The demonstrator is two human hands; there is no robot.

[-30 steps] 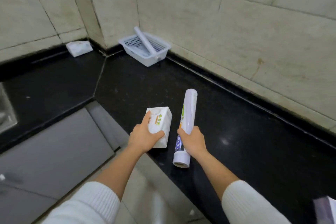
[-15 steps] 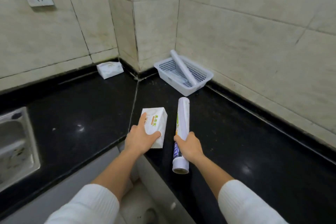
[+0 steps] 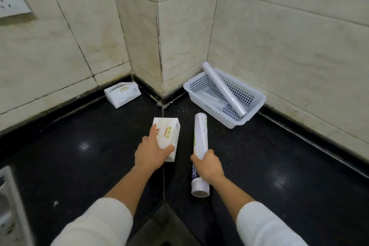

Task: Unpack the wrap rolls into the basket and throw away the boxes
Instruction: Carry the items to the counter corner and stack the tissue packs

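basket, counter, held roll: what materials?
Basket: white moulded plastic, matte; perforated walls, rounded rim.
Counter: dark polished stone by the look; glossy, with light glints and a seam, though it may be a composite.
Roll in the right hand: thin plastic film, probably; printed wrapper, white tube core at the near end. Core material unclear.

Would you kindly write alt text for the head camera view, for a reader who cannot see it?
Over a black counter in a tiled corner, the left hand grips a small white box and the right hand grips a wrap roll. A white basket in the corner holds more rolls; another box lies by the wall.
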